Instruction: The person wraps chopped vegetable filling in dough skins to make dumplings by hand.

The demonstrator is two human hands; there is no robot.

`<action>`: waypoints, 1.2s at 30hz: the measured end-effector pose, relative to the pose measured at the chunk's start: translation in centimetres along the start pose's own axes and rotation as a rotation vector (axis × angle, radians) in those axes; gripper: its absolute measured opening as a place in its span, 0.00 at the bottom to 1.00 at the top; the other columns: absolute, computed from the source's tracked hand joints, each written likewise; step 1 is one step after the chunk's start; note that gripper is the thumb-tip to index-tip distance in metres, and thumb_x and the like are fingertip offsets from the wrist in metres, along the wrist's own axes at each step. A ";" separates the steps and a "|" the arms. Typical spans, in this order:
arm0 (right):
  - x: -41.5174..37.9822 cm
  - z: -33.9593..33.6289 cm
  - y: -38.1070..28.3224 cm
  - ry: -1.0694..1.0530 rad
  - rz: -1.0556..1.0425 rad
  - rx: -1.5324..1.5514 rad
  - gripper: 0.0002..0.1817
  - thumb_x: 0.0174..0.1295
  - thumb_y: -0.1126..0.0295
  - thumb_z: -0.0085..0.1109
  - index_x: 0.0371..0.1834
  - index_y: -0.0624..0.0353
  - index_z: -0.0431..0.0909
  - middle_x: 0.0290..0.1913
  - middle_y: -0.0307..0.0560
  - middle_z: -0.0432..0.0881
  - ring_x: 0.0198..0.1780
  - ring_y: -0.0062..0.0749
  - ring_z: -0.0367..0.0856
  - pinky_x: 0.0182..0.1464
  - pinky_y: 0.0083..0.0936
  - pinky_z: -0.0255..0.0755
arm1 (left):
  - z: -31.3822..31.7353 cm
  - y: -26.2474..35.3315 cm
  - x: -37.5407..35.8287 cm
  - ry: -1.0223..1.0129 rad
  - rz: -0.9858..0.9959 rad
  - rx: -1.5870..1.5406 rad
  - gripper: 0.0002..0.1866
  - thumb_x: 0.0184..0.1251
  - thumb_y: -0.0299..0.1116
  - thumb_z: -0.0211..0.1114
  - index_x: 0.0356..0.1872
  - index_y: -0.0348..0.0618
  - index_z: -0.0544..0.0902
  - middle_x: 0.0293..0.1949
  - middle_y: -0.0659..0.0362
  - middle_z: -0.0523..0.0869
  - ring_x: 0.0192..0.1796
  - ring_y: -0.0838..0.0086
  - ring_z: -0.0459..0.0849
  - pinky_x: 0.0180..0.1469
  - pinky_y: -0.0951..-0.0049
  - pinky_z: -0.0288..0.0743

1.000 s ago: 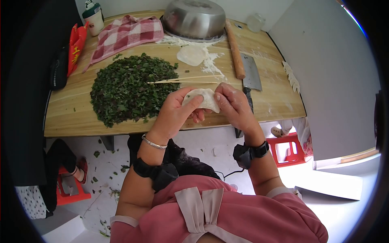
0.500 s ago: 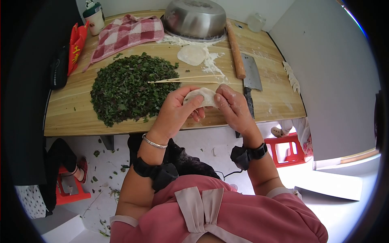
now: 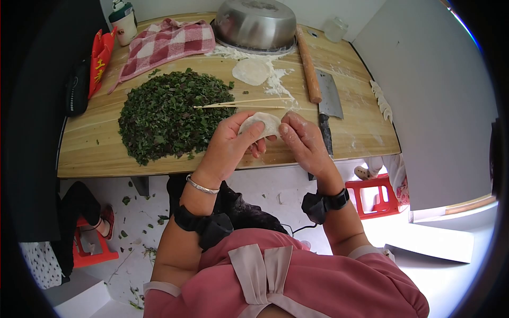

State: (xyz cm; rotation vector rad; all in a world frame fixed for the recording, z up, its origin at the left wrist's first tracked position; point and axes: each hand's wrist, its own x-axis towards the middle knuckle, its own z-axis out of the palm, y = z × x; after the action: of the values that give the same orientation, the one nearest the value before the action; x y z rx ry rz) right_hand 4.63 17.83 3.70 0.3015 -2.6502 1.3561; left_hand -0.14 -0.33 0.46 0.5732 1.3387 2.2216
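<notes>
A folded white dumpling [image 3: 268, 124] is held up over the table's front edge. My left hand [image 3: 233, 139] grips it, thumb on the near face and fingers behind. At its right end, the thumb and fingers of my right hand [image 3: 301, 137] pinch the dough edge. Just beyond my hands, a pair of chopsticks [image 3: 249, 104] lies with its tips on a heap of chopped dark green leaves [image 3: 172, 114]. A flat round dough wrapper [image 3: 251, 71] rests farther back beside scattered flour [image 3: 277, 82].
On the right lie a rolling pin [image 3: 309, 69] and a cleaver [image 3: 329, 95]. An upturned metal basin [image 3: 255, 24] stands at the back, near a checked cloth [image 3: 167, 45] and a glass jar [image 3: 335, 29]. Several dumplings [image 3: 382, 100] line the right edge. Another person's leg [image 3: 85, 206] shows at left.
The dumpling has tilted slightly, its right end now lower. My right thumb and fingers have shifted a little left along its edge; the things on the table stay put.
</notes>
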 end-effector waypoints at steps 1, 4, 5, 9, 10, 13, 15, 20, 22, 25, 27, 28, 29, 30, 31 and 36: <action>-0.1 0.3 0.1 0.034 -0.040 -0.017 0.11 0.67 0.68 0.50 0.30 0.64 0.69 0.22 0.55 0.67 0.25 0.44 0.63 0.30 0.32 0.63 | 0.0 0.0 0.0 0.010 -0.005 -0.008 0.13 0.70 0.32 0.57 0.50 0.35 0.78 0.35 0.58 0.85 0.28 0.84 0.78 0.29 0.84 0.74; -0.2 0.6 -0.4 0.089 -0.085 -0.044 0.10 0.67 0.69 0.50 0.31 0.63 0.69 0.22 0.54 0.67 0.25 0.43 0.63 0.30 0.32 0.62 | 0.1 -0.1 0.0 0.022 -0.006 -0.013 0.13 0.70 0.32 0.57 0.50 0.35 0.78 0.35 0.57 0.85 0.28 0.85 0.78 0.29 0.84 0.74; -0.3 0.6 -0.5 0.111 -0.092 -0.054 0.09 0.67 0.69 0.49 0.31 0.63 0.69 0.22 0.53 0.67 0.25 0.42 0.63 0.30 0.31 0.62 | 0.1 -0.1 0.0 0.025 0.000 -0.009 0.14 0.70 0.32 0.57 0.51 0.35 0.77 0.35 0.57 0.85 0.28 0.85 0.78 0.29 0.84 0.74; -0.4 0.5 -0.4 0.182 0.018 -0.008 0.09 0.66 0.70 0.50 0.31 0.63 0.69 0.22 0.52 0.67 0.24 0.39 0.64 0.30 0.30 0.63 | 0.7 0.3 -0.2 0.054 0.027 0.060 0.14 0.72 0.34 0.54 0.51 0.34 0.77 0.35 0.57 0.85 0.28 0.85 0.77 0.30 0.84 0.74; -0.4 0.4 -0.4 0.180 -0.004 -0.036 0.09 0.66 0.69 0.49 0.31 0.63 0.69 0.21 0.51 0.67 0.24 0.36 0.64 0.29 0.29 0.63 | 0.6 0.3 -0.1 0.051 0.015 0.046 0.15 0.74 0.35 0.52 0.51 0.34 0.77 0.35 0.57 0.85 0.28 0.85 0.77 0.29 0.84 0.74; -0.5 0.1 0.2 0.155 -0.009 -0.025 0.10 0.67 0.68 0.49 0.32 0.63 0.70 0.21 0.49 0.68 0.23 0.31 0.65 0.29 0.27 0.63 | 0.3 0.2 -0.1 0.034 0.013 0.057 0.16 0.76 0.36 0.49 0.50 0.34 0.78 0.34 0.57 0.85 0.27 0.85 0.77 0.29 0.84 0.73; -0.6 0.0 0.0 0.132 0.011 0.017 0.10 0.67 0.67 0.49 0.32 0.63 0.70 0.21 0.47 0.68 0.23 0.29 0.65 0.29 0.25 0.63 | 0.2 0.2 -0.1 0.021 0.020 0.081 0.17 0.76 0.37 0.48 0.50 0.34 0.78 0.34 0.57 0.85 0.27 0.85 0.77 0.29 0.84 0.73; -0.4 0.0 -1.4 0.065 0.137 0.269 0.10 0.65 0.65 0.52 0.35 0.62 0.75 0.24 0.40 0.73 0.28 0.24 0.71 0.31 0.21 0.65 | 0.2 -0.5 -0.2 0.034 0.021 0.114 0.14 0.74 0.35 0.52 0.47 0.35 0.80 0.28 0.62 0.82 0.24 0.85 0.75 0.25 0.85 0.69; 0.2 -0.2 -1.3 0.078 0.038 0.159 0.09 0.64 0.66 0.53 0.35 0.62 0.75 0.26 0.40 0.74 0.29 0.23 0.72 0.31 0.21 0.65 | 0.1 -0.4 -0.3 0.035 -0.020 0.188 0.13 0.73 0.34 0.54 0.46 0.35 0.81 0.26 0.64 0.81 0.23 0.86 0.74 0.24 0.86 0.68; 1.1 -0.7 -1.0 0.068 -0.110 0.012 0.07 0.61 0.68 0.56 0.34 0.62 0.77 0.29 0.40 0.75 0.30 0.23 0.72 0.31 0.20 0.65 | 0.2 -0.5 -0.3 0.035 -0.031 0.259 0.11 0.70 0.32 0.58 0.45 0.35 0.81 0.24 0.67 0.79 0.22 0.88 0.72 0.24 0.86 0.66; 1.2 -0.8 -1.0 0.049 -0.164 -0.026 0.06 0.60 0.70 0.58 0.33 0.62 0.77 0.30 0.40 0.75 0.30 0.23 0.73 0.31 0.19 0.66 | 0.3 -0.5 -0.2 0.033 0.002 0.257 0.10 0.69 0.31 0.60 0.44 0.35 0.82 0.24 0.67 0.78 0.22 0.89 0.72 0.23 0.86 0.65; 1.2 -0.8 -1.2 0.037 -0.142 0.002 0.05 0.59 0.71 0.58 0.33 0.62 0.78 0.30 0.40 0.75 0.30 0.24 0.72 0.31 0.20 0.66 | 0.3 -0.6 -0.2 0.033 0.017 0.260 0.10 0.68 0.30 0.61 0.44 0.35 0.82 0.24 0.68 0.78 0.23 0.89 0.72 0.24 0.86 0.65; 1.2 -0.8 -1.3 0.026 -0.120 0.031 0.04 0.58 0.72 0.59 0.32 0.62 0.78 0.29 0.40 0.75 0.30 0.24 0.72 0.31 0.20 0.66 | 0.4 -0.6 -0.1 0.033 0.033 0.263 0.10 0.67 0.29 0.62 0.44 0.34 0.81 0.25 0.68 0.78 0.23 0.89 0.72 0.24 0.86 0.65; 1.2 -0.7 -1.3 0.024 -0.120 0.030 0.04 0.58 0.72 0.59 0.32 0.62 0.78 0.29 0.40 0.75 0.30 0.24 0.72 0.31 0.20 0.66 | 0.4 -0.6 -0.1 0.033 0.034 0.262 0.10 0.67 0.29 0.62 0.44 0.34 0.81 0.25 0.68 0.78 0.23 0.89 0.72 0.24 0.86 0.65; 1.2 -0.6 -1.3 0.031 -0.099 0.040 0.04 0.57 0.73 0.59 0.31 0.62 0.78 0.29 0.40 0.75 0.30 0.24 0.72 0.32 0.20 0.67 | 0.5 -0.6 -0.1 0.049 0.048 0.267 0.10 0.66 0.28 0.63 0.43 0.34 0.82 0.25 0.67 0.79 0.23 0.89 0.72 0.25 0.86 0.66; 1.0 -0.2 -0.4 0.046 -0.040 0.085 0.04 0.57 0.73 0.60 0.31 0.63 0.77 0.29 0.41 0.75 0.30 0.26 0.72 0.33 0.22 0.67 | 0.3 -1.0 -0.1 0.048 0.073 0.293 0.10 0.65 0.27 0.63 0.44 0.33 0.81 0.27 0.67 0.80 0.25 0.88 0.73 0.27 0.85 0.68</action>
State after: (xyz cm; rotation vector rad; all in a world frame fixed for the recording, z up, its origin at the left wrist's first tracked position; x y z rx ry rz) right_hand 3.76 17.65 4.35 0.3281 -2.5405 1.4479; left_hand 0.29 0.22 -0.28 0.6855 1.7092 2.1212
